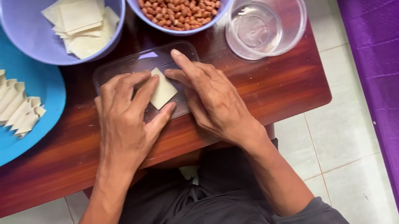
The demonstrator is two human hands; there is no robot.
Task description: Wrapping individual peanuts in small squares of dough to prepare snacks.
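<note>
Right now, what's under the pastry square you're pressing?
The pastry square lies on a clear plastic lid on the wooden table. Left hand and right hand cover the lid's near part.
</note>
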